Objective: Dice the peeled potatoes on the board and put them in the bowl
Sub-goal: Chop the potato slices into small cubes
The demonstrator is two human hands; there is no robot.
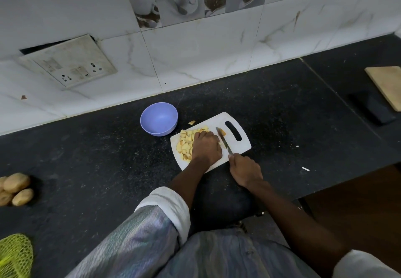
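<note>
Nearest the camera, two forearms reach forward from rolled-up sleeves of shiny, faintly striped fabric with white cuffs. The right hand is curled around the handle of one knife, whose narrow metal blade angles up and left across the board. The left hand lies knuckles-up on the board with its fingers bent over the potato just left of the blade; whether it actually grips a piece cannot be told, as the hand hides what is under it.

One white plastic cutting board, rectangular with rounded corners and a slot handle, lies tilted on the tabletop. On it a heap of pale yellow diced potato, too many pieces to count, lies left of the hand. A single slice rests right of the blade, and one stray piece sits off the board near its far edge.

Just beyond the board's left corner stands one round lilac bowl, smooth and matte.

The tabletop is dark speckled stone. At its left edge lie unpeeled brown potatoes, at least three, and a yellow-green mesh bag. At far right, one wooden board. Behind, a white marble-patterned tile wall carries one grimy switch plate.
</note>
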